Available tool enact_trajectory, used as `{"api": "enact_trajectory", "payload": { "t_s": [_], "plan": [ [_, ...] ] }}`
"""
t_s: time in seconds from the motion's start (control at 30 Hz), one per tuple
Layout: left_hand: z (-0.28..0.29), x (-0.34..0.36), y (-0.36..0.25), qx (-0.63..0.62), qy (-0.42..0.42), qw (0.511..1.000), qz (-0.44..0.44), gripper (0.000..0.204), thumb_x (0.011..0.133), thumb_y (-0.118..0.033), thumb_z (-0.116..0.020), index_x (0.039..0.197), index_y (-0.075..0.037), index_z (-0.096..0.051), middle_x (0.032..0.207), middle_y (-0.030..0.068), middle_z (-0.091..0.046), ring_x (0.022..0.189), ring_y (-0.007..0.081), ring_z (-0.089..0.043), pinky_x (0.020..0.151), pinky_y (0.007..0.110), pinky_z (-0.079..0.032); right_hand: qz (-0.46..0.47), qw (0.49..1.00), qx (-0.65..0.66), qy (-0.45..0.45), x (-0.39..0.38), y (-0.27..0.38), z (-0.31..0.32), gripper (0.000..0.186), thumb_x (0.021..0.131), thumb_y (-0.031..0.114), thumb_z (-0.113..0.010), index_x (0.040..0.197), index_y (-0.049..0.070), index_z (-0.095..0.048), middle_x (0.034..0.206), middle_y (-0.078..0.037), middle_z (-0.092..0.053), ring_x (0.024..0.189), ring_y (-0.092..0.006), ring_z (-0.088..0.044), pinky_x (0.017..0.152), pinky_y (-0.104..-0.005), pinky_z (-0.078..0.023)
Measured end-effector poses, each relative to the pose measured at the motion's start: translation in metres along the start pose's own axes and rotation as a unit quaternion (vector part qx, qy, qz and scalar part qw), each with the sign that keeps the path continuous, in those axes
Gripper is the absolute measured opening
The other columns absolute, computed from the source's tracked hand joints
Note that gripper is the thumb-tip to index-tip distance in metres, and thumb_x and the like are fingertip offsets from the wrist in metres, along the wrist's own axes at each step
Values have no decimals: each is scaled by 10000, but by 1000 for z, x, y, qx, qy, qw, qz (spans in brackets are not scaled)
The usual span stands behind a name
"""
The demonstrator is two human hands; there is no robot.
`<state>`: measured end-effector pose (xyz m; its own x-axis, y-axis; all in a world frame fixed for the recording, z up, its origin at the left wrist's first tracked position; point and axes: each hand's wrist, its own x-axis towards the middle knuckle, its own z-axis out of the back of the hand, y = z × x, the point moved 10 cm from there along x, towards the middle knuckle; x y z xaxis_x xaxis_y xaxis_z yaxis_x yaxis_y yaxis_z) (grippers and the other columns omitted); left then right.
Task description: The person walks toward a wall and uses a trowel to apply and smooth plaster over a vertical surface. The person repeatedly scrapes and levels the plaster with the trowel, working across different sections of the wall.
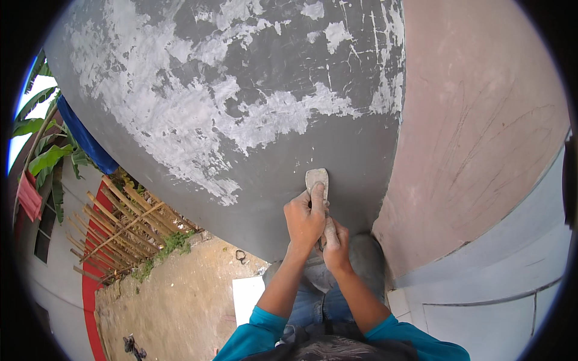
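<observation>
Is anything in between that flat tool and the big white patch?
Nothing visible is. Above the flat tool, gripped by the left hand, only lightly speckled gray wall lies before the white patch.

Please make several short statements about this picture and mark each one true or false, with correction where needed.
1. The left hand holds a pale, flat tool. True.
2. The right hand is pressed flat on the pink wall. False: it is close beside the left hand, apart from that wall.
3. White patches cover part of the grey surface. True.
4. The person's sleeves are red. False: they are teal.
5. A fence of wooden poles stands to the left of the hands. True.
</observation>
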<state>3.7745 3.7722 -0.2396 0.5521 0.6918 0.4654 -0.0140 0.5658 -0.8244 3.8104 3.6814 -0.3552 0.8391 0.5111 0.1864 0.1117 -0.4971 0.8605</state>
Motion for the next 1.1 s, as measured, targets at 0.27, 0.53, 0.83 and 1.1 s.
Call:
{"api": "enact_trajectory", "payload": {
  "t_s": [0.27,0.53,0.83,1.1],
  "plan": [
    [-9,18,-3,-21,12,1000,-6,515,1085,-336,-644,758,50,-736,613,117,-701,538,139,-638,520,331,-476,19,1000,12,12,19,15,6,418,1177,349,-463,982,45,-674,614,84,-439,508,-33,-379,451,-263,-331],
    [-21,17,-12,-21,26,999,-3,530,1085,-349,-647,751,53,-738,611,114,-698,546,124,-627,533,324,-471,47,999,-14,-21,19,21,13,423,1177,356,-462,998,43,-682,609,87,-427,503,-24,-363,449,-254,-334],
    [-24,5,-10,-3,14,1000,1,462,1069,-306,-662,778,43,-746,615,142,-706,529,190,-682,536,358,-499,-67,997,4,-42,8,5,21,425,1181,343,-440,1010,40,-684,615,88,-426,538,-19,-378,469,-257,-318],
    [-28,23,-24,-44,5,997,-56,461,1072,-311,-659,805,51,-759,629,139,-716,536,185,-680,542,352,-499,-3,1000,3,-13,28,26,25,389,1176,300,-455,1030,29,-694,628,98,-437,541,-10,-384,473,-243,-321]
  ]
}}
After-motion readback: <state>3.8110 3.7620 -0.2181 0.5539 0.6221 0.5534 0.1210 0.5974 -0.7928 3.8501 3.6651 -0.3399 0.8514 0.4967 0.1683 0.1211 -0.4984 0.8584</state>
